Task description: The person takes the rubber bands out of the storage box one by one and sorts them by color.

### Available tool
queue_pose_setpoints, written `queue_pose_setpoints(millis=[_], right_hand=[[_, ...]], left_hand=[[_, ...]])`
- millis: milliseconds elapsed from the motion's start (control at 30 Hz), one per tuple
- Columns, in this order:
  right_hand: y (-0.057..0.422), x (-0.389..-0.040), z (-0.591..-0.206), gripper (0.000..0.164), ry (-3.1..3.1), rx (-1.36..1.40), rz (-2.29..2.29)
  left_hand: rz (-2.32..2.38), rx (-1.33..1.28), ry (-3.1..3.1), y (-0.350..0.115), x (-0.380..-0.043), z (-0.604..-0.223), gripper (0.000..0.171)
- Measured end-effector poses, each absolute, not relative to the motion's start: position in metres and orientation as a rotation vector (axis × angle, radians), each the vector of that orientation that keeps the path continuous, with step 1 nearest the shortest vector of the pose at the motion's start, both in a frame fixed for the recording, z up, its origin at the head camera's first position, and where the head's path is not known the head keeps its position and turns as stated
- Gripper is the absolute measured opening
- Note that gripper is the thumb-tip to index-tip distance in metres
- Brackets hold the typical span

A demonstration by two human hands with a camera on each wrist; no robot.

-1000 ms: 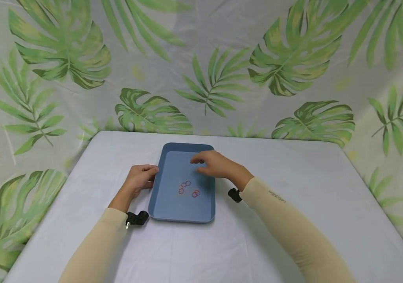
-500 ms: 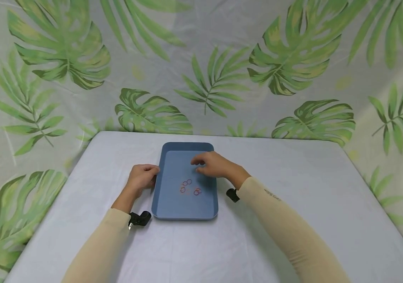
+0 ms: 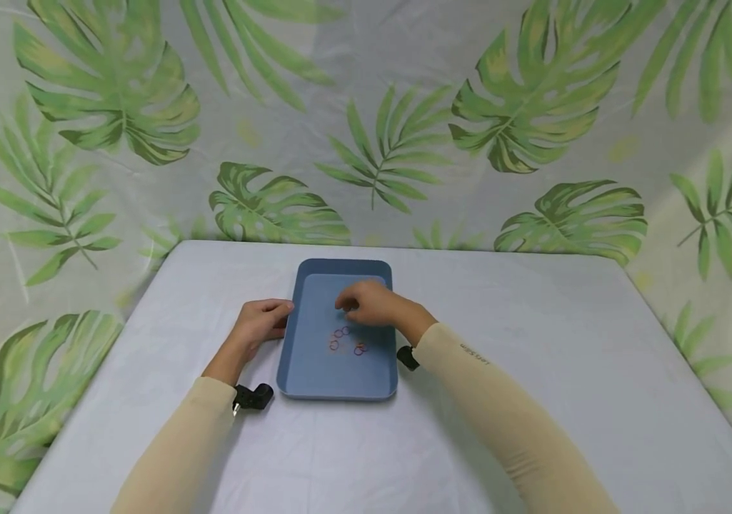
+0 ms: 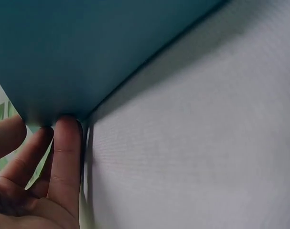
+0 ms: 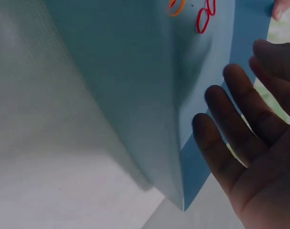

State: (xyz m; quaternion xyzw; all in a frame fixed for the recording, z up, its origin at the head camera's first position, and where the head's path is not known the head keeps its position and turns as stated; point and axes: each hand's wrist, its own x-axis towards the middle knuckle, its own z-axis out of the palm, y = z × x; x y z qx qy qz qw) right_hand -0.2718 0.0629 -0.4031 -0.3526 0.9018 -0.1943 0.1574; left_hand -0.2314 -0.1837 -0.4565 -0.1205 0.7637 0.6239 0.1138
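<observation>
- Right hand (image 3: 368, 303) is sliding a bit further left over the blue tray (image 3: 340, 380) compared with half a second ago, and its thumb and fingers (image 5: 209, 140) are sitting closer together now.
- Tray itself is sitting slightly further right and straighter than in the one-second-old shot, and the rubber bands (image 5: 198, 21) are riding along with it.
- Those fingers on the right are hovering above the tray's floor, loosely bent and partly open. I'm not spotting a band in them, but the gap between thumb and index is too small to tell for sure.
- Left hand (image 3: 259, 323) is pinching the tray's left rim, pretty much thumb at the edge and nearly straight fingers going against the outer wall.
- Rubber bands are lying around the middle of the tray floor, on the wearer's side of the right hand, in two loose clusters. Red and orange ones are showing; some pale ones are too faint to count.
- White cloth (image 3: 533, 343) is covering the bench, and both arms are wearing beige sleeves (image 3: 500, 407).
- Leafy backdrop (image 3: 391, 157) is hanging behind it all.
</observation>
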Motion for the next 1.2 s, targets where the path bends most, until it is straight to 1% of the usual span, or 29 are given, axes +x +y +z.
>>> queue_pose_setpoints(millis=[300,533,833,1200], right_hand=[[0.063,-0.271,-0.403,0.027,2.564,-0.961,-0.528],[0.062,-0.274,-0.406,0.018,2.556,-0.926,-0.502],[0.051,-0.272,-0.392,0.016,2.559,-0.921,-0.431],[0.047,-0.269,-0.401,0.007,2.584,-0.884,-0.451]], left_hand=[[1.834,-0.341,2.237,-0.183,-0.230,-0.456,0.041],[1.807,-0.326,2.234,-0.187,-0.232,-0.460,0.043],[1.770,-0.323,2.263,-0.185,-0.232,-0.459,0.043],[1.789,-0.307,2.261,-0.184,-0.232,-0.461,0.043]])
